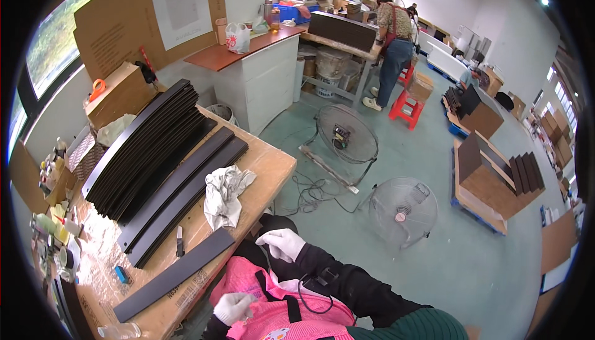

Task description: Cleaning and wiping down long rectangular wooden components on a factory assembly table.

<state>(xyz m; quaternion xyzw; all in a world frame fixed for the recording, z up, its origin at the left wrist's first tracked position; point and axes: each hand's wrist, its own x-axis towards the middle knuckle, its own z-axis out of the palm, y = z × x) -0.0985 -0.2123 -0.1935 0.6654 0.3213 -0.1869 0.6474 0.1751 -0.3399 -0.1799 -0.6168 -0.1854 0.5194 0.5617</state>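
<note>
Both my hands wear white gloves. My left hand (233,308) is closed in front of the pink apron (273,310), at the table's near edge; what its fingers hold, if anything, is hidden. My right hand (282,244) rests over my dark-clad leg with its fingers loosely apart and nothing seen in them. Nearest to both on the table lies a flat dark panel strip (175,274). Beyond it are a small knife (180,241), a blue block (121,274) and a crumpled white cloth (227,195). Two dark curved panels (186,194) lie beside a stack of similar ones (145,148).
The wrapped table (273,165) fills the left side. Two floor fans (403,213) stand ahead, with a loose cable (308,192) on the floor. A person (395,42) works at a far bench beside red stools (406,109). Pallets (480,213) with panels stand at right.
</note>
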